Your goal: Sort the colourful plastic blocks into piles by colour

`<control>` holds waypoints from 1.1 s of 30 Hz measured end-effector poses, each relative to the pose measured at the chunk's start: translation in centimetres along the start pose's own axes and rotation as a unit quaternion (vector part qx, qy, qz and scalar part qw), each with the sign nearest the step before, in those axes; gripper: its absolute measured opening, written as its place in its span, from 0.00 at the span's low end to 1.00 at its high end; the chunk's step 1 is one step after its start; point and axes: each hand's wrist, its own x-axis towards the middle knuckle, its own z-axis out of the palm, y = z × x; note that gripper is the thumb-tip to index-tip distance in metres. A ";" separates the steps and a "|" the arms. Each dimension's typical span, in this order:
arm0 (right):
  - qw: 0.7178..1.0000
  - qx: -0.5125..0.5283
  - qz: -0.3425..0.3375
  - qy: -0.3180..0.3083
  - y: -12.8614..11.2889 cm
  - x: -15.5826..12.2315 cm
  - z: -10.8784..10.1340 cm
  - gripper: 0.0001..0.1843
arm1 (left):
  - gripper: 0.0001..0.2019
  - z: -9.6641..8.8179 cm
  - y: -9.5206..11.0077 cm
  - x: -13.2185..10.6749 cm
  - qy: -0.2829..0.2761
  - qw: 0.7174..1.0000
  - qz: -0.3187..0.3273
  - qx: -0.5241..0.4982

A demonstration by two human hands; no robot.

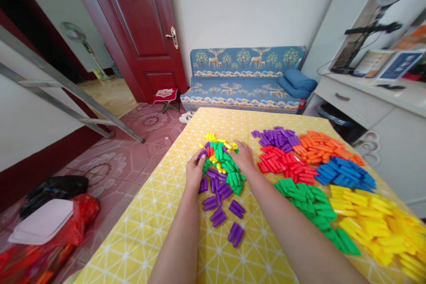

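My left hand [195, 171] is at the left side of a cluster of joined plastic pieces, thumb and fingers closed around a purple plastic block [202, 154]. On the right side of the cluster, my right hand [242, 157] bends its fingers in among yellow and green pieces; what lies between its fingertips is partly hidden. Green blocks [229, 163] make up much of the cluster, with small red and yellow pieces among them. Nearer to me, several loose purple blocks [218, 216] lie on the yellow patterned tablecloth [159, 213], between my forearms.
To the right are sorted piles: purple [279, 139], red [286, 163], orange [326, 147], blue [346, 174], green [309, 202] and yellow [376, 222]. A blue sofa [244, 82] stands beyond the table. A white cabinet [382, 137] is at the right, a metal ladder [66, 84] at the left.
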 end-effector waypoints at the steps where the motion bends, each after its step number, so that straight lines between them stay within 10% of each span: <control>1: 0.999 -0.029 0.006 -0.027 -0.3 0.4 0.0 0.28 | 0.19 0.0 -0.1 0.1 -0.003 1.000 0.001 0.003; 12: 0.991 -0.104 0.010 -0.083 0.1 1.3 -0.7 0.22 | 0.19 -0.2 -1.3 0.4 -0.053 0.997 0.043 0.028; 33: 0.994 -0.090 -0.059 0.029 -0.6 -2.2 -1.0 0.17 | 0.18 -0.2 -1.2 0.3 -0.096 0.987 0.092 0.096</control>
